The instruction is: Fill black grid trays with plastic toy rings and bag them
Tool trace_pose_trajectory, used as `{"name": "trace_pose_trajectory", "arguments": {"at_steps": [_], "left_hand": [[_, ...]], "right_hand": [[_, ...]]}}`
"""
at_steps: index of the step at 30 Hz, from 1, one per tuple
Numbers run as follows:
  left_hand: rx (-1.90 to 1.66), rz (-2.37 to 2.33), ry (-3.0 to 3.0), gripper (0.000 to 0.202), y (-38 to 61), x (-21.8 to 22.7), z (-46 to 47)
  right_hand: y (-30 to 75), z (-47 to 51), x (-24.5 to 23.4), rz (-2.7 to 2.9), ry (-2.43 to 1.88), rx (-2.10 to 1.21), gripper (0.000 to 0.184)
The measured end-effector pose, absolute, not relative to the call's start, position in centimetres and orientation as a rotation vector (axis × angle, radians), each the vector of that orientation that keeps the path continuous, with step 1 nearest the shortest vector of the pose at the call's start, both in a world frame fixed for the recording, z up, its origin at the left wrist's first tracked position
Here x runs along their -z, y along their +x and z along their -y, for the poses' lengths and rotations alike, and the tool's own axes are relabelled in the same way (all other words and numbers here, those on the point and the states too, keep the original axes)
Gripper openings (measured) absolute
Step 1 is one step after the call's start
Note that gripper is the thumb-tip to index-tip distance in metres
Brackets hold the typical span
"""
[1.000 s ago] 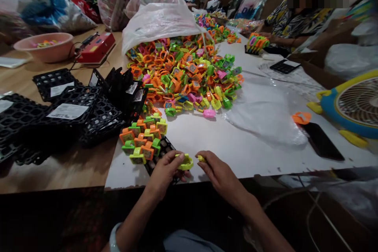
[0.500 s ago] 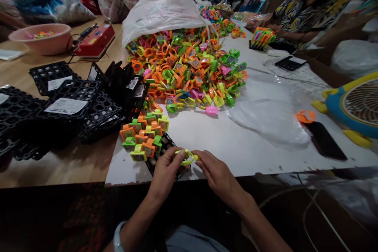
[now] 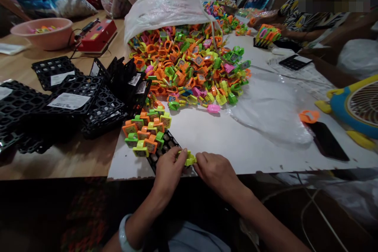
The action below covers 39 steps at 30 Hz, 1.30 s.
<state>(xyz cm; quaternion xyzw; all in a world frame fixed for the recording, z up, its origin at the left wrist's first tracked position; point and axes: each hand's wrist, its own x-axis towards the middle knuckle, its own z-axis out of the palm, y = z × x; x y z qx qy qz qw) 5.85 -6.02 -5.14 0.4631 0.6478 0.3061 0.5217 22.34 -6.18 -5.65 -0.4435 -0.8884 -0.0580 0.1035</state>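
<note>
Head view: left hand (image 3: 170, 167) pinches a yellow looped plastic piece (image 3: 190, 159), right hand (image 3: 215, 168) its end; steady, aligned fingertips should help.

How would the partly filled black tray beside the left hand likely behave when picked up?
The black tray would probably be stiff, judging by its straight edge and regular holes. It may feel lopsided, since the colourful pieces crowd its far end. They might wobble, as they stand well above it.

The left hand (image 3: 169, 168) covers one end of the yellow ring (image 3: 190, 159), the right hand (image 3: 217, 172) the other; the fan (image 3: 358, 106) is cut off at right, the white label's (image 3: 69, 100) print too tiny to read.
</note>
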Motion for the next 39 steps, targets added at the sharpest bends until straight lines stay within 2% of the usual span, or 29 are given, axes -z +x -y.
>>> {"name": "trace_pose_trajectory", "arguments": {"at_steps": [8, 13, 16, 19, 21, 23, 25, 29, 39], "left_hand": [[-0.763, -1.549, 1.077, 0.035, 5.9, 5.4, 5.6], [-0.659, -1.48, 1.047, 0.047, 5.5, 4.2, 6.7], [-0.628, -1.523, 1.354, 0.044, 3.9, 0.8, 8.0], [-0.946, -1.589, 1.813, 0.03, 1.6, -3.0, 7.6], [-1.059, -1.664, 2.13, 0.028, 0.2, -4.3, 5.8], [-0.919, -1.747, 2.375, 0.035, -0.8, -4.3, 3.1], [-0.62, -1.796, 2.495, 0.046, -1.3, -3.2, 0.6], [-0.203, -1.854, 2.506, 0.054, -1.5, -0.7, -1.8], [-0.164, -1.898, 2.461, 0.049, -1.3, -0.7, -1.6]], "right_hand": [[23.1, 5.8, 6.3, 2.513, -1.199, 0.187, 0.02], [23.7, 6.0, 7.2, 2.419, -1.307, 0.258, 0.029], [23.4, 5.3, 7.8, 2.331, -1.361, -0.062, 0.02], [21.8, 3.9, 8.2, 2.021, -1.371, -0.572, 0.007], [20.1, 2.9, 8.5, 1.782, -1.378, -0.899, 0.009], [18.2, 1.9, 8.7, 1.613, -1.328, -1.153, 0.018], [16.5, 1.0, 9.1, 1.532, -1.241, -1.292, 0.026], [14.8, -0.2, 9.8, 1.528, -1.239, -1.3, 0.026], [13.5, 0.3, 10.8, 1.876, -1.23, -0.809, 0.013]]}}
